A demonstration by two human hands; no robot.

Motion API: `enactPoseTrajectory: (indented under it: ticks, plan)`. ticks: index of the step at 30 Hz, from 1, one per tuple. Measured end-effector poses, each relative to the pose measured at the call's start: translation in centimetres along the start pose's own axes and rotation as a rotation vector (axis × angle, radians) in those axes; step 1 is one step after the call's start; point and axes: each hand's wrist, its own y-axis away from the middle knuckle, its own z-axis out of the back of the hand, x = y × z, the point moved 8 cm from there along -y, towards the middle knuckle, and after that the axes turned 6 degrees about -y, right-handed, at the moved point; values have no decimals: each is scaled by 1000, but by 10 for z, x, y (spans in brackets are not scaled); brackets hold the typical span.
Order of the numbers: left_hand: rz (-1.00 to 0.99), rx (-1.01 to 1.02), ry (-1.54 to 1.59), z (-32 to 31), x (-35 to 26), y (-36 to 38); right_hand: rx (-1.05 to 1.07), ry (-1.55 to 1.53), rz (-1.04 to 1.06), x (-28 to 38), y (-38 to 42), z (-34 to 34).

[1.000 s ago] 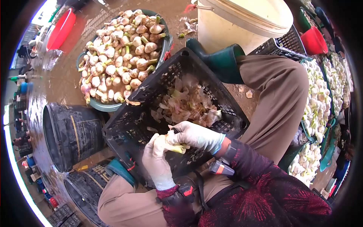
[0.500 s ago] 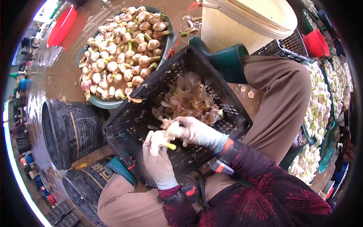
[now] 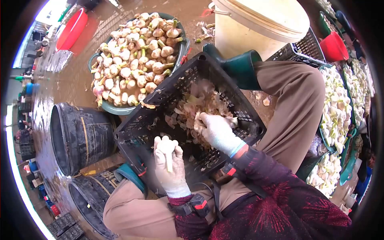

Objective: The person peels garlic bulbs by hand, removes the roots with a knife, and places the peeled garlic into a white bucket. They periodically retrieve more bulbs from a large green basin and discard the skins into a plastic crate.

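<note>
My left hand (image 3: 173,170), in a white glove, is shut on a peeled garlic bulb (image 3: 166,147) with a pale stem, held over the near side of a tilted black plastic crate (image 3: 149,120) that rests between my knees. My right hand (image 3: 218,132), also gloved, reaches deeper into the crate. Its fingers curl down into the heap of garlic skins (image 3: 200,100), and what they hold is hidden.
A green basin (image 3: 116,109) piled with unpeeled garlic (image 3: 136,56) stands beyond the crate. A cream bucket (image 3: 256,24) and a green boot (image 3: 236,68) are at the top. Two black buckets (image 3: 76,136) sit at my left. Trays of peeled garlic (image 3: 336,108) line the right, near a red bowl (image 3: 332,42).
My hands have come apart. The right hand moved away from the bulb and further into the crate's skin heap, while the left hand kept the bulb and turned it upright.
</note>
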Motion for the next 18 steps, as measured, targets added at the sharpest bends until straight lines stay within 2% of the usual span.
enactPoseTrajectory:
  ticks: [2,3,4,5,6,7,8,11,16,18]
  plan:
    - [19,31,48,-5,4,1,-35,34,95,14,4,0]
    - [38,-11,22,-8,7,1,-86,-115,226,18,6,-3]
    - [57,-56,-5,-8,9,0,-75,-168,247,14,7,-13]
    - [19,-131,-144,-2,7,0,41,-261,163,24,8,-14]
    - [-34,-72,-189,-2,8,-5,161,-354,76,36,11,-14]
    - [-46,-89,-199,4,10,-5,190,-449,39,39,14,-18]
    - [-57,-107,-210,5,11,-5,195,-388,39,39,14,-19]
    - [-65,-156,-310,7,15,-4,172,-475,-29,27,12,-26]
    - [-39,-113,-294,5,26,-6,-2,-321,99,25,7,-18]
    - [-17,-111,-336,11,31,-8,-11,-303,94,21,1,-18]
